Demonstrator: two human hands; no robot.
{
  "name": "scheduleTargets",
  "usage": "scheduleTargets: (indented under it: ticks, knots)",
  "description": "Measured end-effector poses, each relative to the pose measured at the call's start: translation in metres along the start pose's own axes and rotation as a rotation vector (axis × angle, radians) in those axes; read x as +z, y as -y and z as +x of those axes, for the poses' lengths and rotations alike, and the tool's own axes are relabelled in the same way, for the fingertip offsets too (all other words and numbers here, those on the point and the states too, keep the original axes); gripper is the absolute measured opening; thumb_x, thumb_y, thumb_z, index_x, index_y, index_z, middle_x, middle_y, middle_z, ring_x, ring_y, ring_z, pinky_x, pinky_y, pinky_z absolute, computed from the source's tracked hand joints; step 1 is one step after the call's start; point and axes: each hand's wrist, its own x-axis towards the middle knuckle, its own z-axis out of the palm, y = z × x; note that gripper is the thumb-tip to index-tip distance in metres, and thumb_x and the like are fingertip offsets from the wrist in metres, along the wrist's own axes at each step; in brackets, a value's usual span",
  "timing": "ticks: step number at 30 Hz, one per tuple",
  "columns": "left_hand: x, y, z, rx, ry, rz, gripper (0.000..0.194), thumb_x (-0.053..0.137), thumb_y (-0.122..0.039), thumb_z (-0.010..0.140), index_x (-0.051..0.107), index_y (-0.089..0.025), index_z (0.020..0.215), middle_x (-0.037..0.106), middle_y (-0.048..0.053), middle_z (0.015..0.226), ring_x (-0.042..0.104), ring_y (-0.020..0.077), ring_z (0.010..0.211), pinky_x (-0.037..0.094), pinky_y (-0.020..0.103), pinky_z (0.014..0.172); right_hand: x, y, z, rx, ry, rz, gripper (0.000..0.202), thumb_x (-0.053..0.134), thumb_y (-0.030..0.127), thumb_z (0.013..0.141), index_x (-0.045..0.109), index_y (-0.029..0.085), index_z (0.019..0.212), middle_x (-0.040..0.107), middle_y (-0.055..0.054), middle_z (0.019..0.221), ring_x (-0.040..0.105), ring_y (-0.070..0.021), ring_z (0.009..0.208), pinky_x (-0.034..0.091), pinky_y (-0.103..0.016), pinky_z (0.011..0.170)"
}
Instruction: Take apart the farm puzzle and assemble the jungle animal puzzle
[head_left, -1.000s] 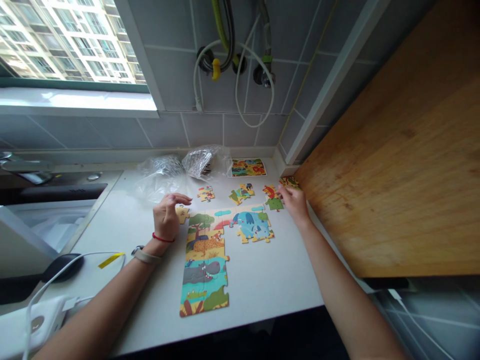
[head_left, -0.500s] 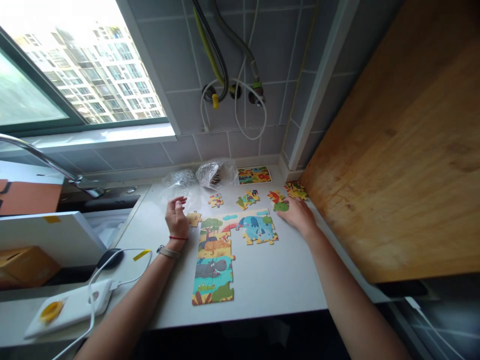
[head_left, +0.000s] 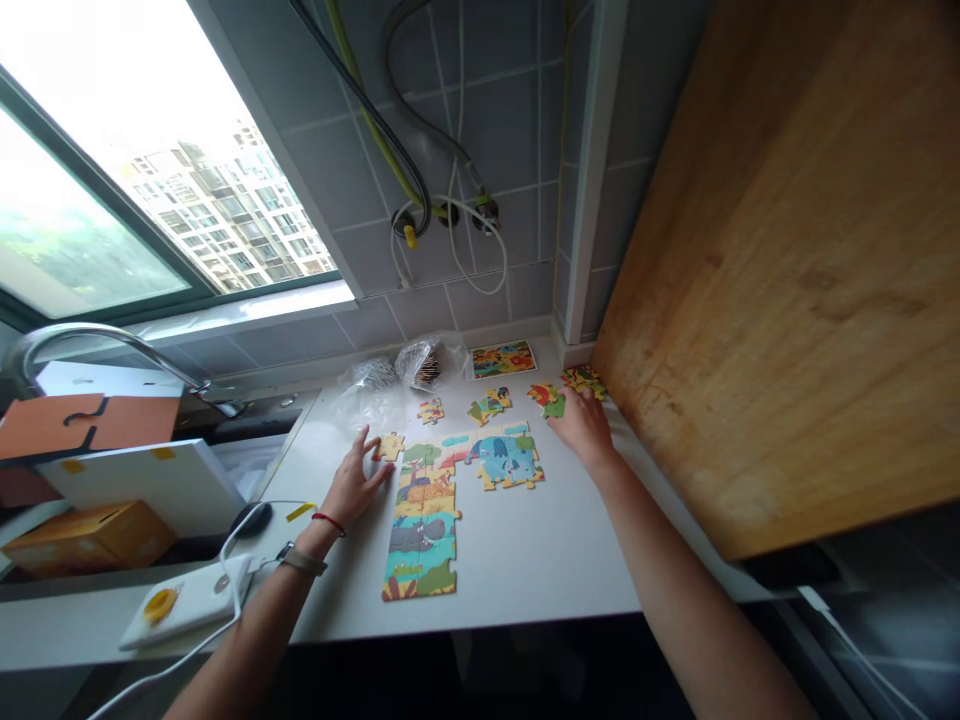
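My left hand [head_left: 355, 482] is open on the worktop, thumb and fingers spread beside a yellow puzzle piece [head_left: 389, 447]. At the back right my right hand [head_left: 585, 425] has its thumb and fingers closed round the right edge of a green puzzle piece [head_left: 555, 404], which touches a red one; its fingertips are partly hidden. Between the hands lies a partly joined animal puzzle [head_left: 424, 540], with a hippo down its left side and a blue elephant at its upper right. Loose joined pieces [head_left: 490, 404] and a small piece [head_left: 430, 411] lie behind it.
A picture card [head_left: 502, 359] and clear plastic bags [head_left: 431, 362] with pieces lie near the tiled wall. More pieces [head_left: 583, 380] sit by the wooden panel [head_left: 750, 300] on the right. A white power strip [head_left: 187, 600] with a cable, boxes and a tap [head_left: 127, 335] are left.
My left hand has lowered and turned, its fingers spreading towards the yellow piece. My right hand stays at the red and green pieces. The camera view has shifted.
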Motion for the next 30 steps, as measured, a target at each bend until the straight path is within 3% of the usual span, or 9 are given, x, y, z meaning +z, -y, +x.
scheduleTargets:
  ticks: [6, 10, 13, 16, 19, 24, 30]
  knots:
    - [-0.001, 0.000, 0.006, -0.076, -0.083, 0.025, 0.076, 0.065, -0.052, 0.084, 0.041, -0.020, 0.148, 0.075, 0.013, 0.124, 0.069, 0.0349, 0.117, 0.052, 0.051, 0.099, -0.002, 0.002, 0.000, 0.012, 0.024, 0.040, 0.048, 0.076, 0.029, 0.082, 0.067, 0.018, 0.128, 0.064, -0.018, 0.124, 0.065, -0.0331, 0.114, 0.050, -0.037, 0.093]
    - [-0.008, 0.005, 0.008, -0.068, -0.059, 0.030, 0.062, 0.064, -0.050, 0.082, 0.053, -0.023, 0.137, 0.079, 0.009, 0.112, 0.073, 0.0309, 0.100, 0.056, 0.047, 0.091, 0.000, -0.001, 0.002, 0.005, -0.008, 0.139, 0.052, 0.082, 0.037, 0.080, 0.068, 0.015, 0.125, 0.067, -0.020, 0.123, 0.066, -0.0336, 0.113, 0.051, -0.038, 0.092]
    - [-0.012, 0.004, 0.007, -0.013, -0.035, 0.036, 0.044, 0.062, -0.052, 0.082, 0.067, -0.024, 0.116, 0.079, 0.009, 0.110, 0.072, 0.0300, 0.102, 0.056, 0.045, 0.093, 0.003, -0.004, 0.004, 0.029, -0.079, 0.280, 0.047, 0.080, 0.033, 0.080, 0.069, 0.014, 0.122, 0.070, -0.022, 0.121, 0.068, -0.0349, 0.112, 0.052, -0.040, 0.091]
    - [-0.013, -0.001, 0.003, 0.036, -0.037, 0.052, 0.041, 0.060, -0.056, 0.083, 0.072, -0.023, 0.105, 0.076, 0.012, 0.114, 0.071, 0.0311, 0.106, 0.056, 0.046, 0.096, 0.006, -0.006, 0.006, 0.041, -0.115, 0.371, 0.032, 0.075, 0.029, 0.083, 0.074, 0.016, 0.111, 0.076, -0.020, 0.110, 0.071, -0.0335, 0.102, 0.053, -0.040, 0.085]
    - [-0.009, -0.007, 0.000, 0.072, -0.046, 0.075, 0.044, 0.058, -0.059, 0.085, 0.073, -0.023, 0.105, 0.073, 0.014, 0.115, 0.070, 0.0328, 0.108, 0.055, 0.049, 0.100, 0.008, -0.005, 0.009, 0.045, -0.150, 0.451, 0.019, 0.064, 0.028, 0.087, 0.076, 0.018, 0.096, 0.079, -0.015, 0.093, 0.073, -0.0295, 0.086, 0.053, -0.037, 0.077]
    - [0.000, -0.021, 0.005, 0.122, -0.033, 0.116, 0.040, 0.057, -0.055, 0.087, 0.074, -0.023, 0.104, 0.073, 0.014, 0.116, 0.067, 0.0354, 0.112, 0.053, 0.054, 0.102, 0.014, 0.001, 0.012, 0.008, -0.243, 0.622, 0.029, 0.055, 0.036, 0.087, 0.076, 0.016, 0.089, 0.076, -0.009, 0.076, 0.069, -0.0236, 0.071, 0.052, -0.031, 0.069]
    - [0.017, -0.047, 0.046, 0.228, 0.054, 0.109, 0.038, 0.058, -0.042, 0.089, 0.070, -0.022, 0.119, 0.071, 0.013, 0.125, 0.065, 0.0331, 0.118, 0.051, 0.052, 0.106, 0.020, 0.000, 0.012, 0.014, -0.342, 0.719, 0.036, 0.051, 0.041, 0.085, 0.075, 0.015, 0.092, 0.075, -0.009, 0.078, 0.064, -0.0224, 0.069, 0.051, -0.032, 0.070]
